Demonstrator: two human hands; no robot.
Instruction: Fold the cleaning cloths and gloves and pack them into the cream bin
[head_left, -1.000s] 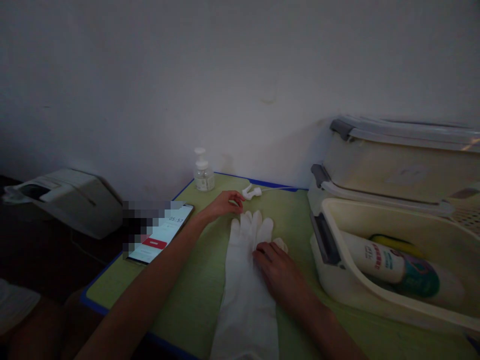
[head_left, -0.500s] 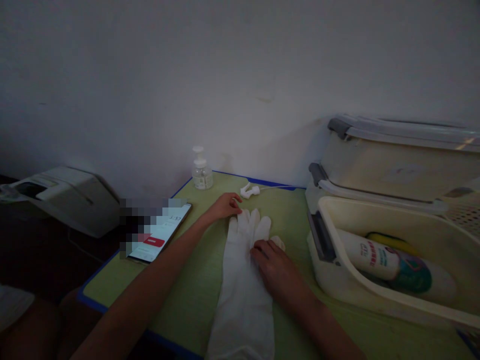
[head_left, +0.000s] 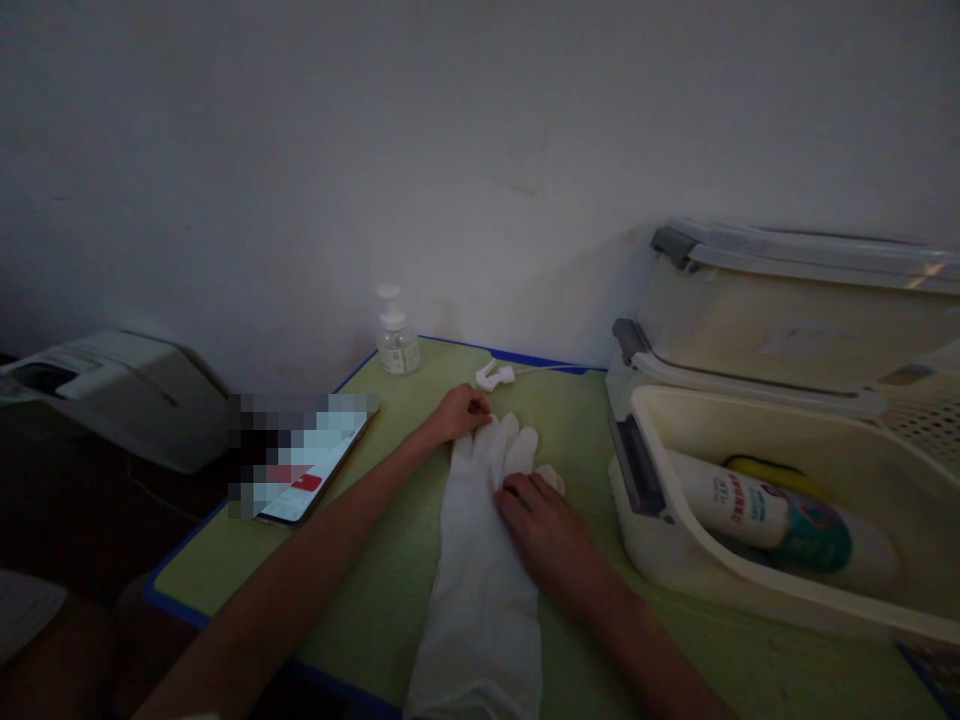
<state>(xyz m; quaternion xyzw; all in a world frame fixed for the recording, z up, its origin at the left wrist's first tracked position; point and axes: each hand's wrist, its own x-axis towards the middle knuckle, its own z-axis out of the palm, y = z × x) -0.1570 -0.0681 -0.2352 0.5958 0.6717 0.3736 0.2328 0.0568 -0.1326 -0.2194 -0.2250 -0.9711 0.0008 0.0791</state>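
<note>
A long white glove point(head_left: 480, 590) lies flat on the green tabletop point(head_left: 360, 620), its fingers pointing away from me and its cuff toward me. My left hand point(head_left: 457, 412) is at the glove's far end, with thumb and forefinger pinched on a fingertip. My right hand point(head_left: 544, 530) rests over the glove's palm near the thumb side, its fingers curled together against a fold in the material. The right thumb is hidden beneath that hand.
Left of the glove lies a phone point(head_left: 322, 470). At the back stand a clear pump bottle point(head_left: 399, 350) and a white plastic piece point(head_left: 495, 376) with a cord. A cream bin point(head_left: 637, 560) on the right holds a white-and-teal bottle point(head_left: 780, 520) and a yellow item.
My left hand has shifted slightly toward the glove fingers and closed more on a fingertip. The right hand stays nearly in place. The whole view has moved a little.
</note>
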